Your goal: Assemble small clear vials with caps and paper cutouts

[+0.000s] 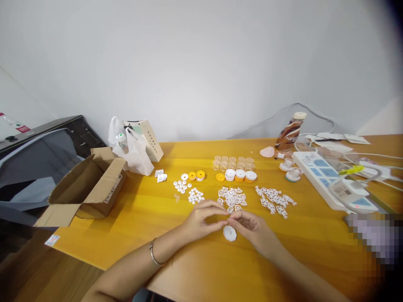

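My left hand (204, 220) and my right hand (251, 230) meet fingertip to fingertip in a pinch, and what lies between the fingers is too small to name. Just below the fingertips a round white disc (230, 233) with a small centre peg lies on the table. Right behind the hands is a pile of white openwork plastic pieces (232, 196). A second group of leaf-shaped white pieces (273, 196) lies further right. Small white caps (195, 195) and tiny clear bits (176, 197) sit left of the pile.
Clear cups (232, 162) stand in rows behind orange and white round pieces (240, 174). At the left is an open cardboard box (103, 197) beside a white plastic bag (137, 153). A power strip (324, 180), cables and a brown bottle (289, 133) occupy the right.
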Demonstrator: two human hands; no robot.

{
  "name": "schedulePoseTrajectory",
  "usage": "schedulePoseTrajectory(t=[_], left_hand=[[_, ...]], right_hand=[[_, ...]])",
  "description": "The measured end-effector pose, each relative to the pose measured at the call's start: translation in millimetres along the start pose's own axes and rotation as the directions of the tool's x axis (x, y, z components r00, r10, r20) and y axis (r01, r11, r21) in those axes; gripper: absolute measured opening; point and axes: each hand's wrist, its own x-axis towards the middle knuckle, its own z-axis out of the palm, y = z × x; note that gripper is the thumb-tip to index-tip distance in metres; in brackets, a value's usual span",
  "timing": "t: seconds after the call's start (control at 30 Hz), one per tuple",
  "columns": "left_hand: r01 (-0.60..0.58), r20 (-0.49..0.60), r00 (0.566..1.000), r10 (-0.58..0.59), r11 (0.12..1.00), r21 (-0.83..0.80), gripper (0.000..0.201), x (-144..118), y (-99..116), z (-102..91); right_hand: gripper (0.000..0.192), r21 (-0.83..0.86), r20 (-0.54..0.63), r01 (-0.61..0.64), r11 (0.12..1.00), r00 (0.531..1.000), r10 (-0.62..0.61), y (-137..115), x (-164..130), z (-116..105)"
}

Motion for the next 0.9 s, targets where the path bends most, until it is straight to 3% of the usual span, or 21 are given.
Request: schedulePoseTrajectory(t=[0.17, 0.33, 0.53, 0.63, 0.73, 0.9], left_hand=[[-0.141, -0.003, 0.99, 0.144, 0.972, 0.189, 0.017, -2, -3, 3.0], [-0.186, -0.023, 0.98, 0.198, 0.95, 0.25, 0.014, -3, -4, 6.5], [-0.05, -0.012, 0.999, 0.052, 0.991, 0.127, 0.014, -13, -10, 15.3], [0.002, 0.028, 1.0, -0.005, 0.997, 0.082, 0.014, -17, -13, 21.5], [0.001, 0.052, 0.999, -0.006, 0.995, 0.097, 0.013, -18, -15, 25.5], [0.003, 0.069, 0.998, -0.011, 0.992, 0.124, 0.012, -19, -16, 27.0]], right_hand=[[0.022, 0.002, -0.007, 0.004, 1.0, 1.0, -0.004, -4, -3, 0], [0.025, -0.043, 0.003, 0.04, 0.998, 0.999, -0.039, 0, -3, -2], [0.017, -0.357, -0.002, 0.177, 0.917, 0.982, -0.19, 16, -8, -20], [0.014, -0.47, 0.097, 0.308, 0.827, 0.95, -0.298, 27, -12, -27], [0.019, -0.522, 0.166, 0.363, 0.772, 0.931, -0.326, 34, -15, -26], [0.033, -0.609, 0.175, 0.359, 0.707, 0.931, -0.321, 40, -15, -19]])
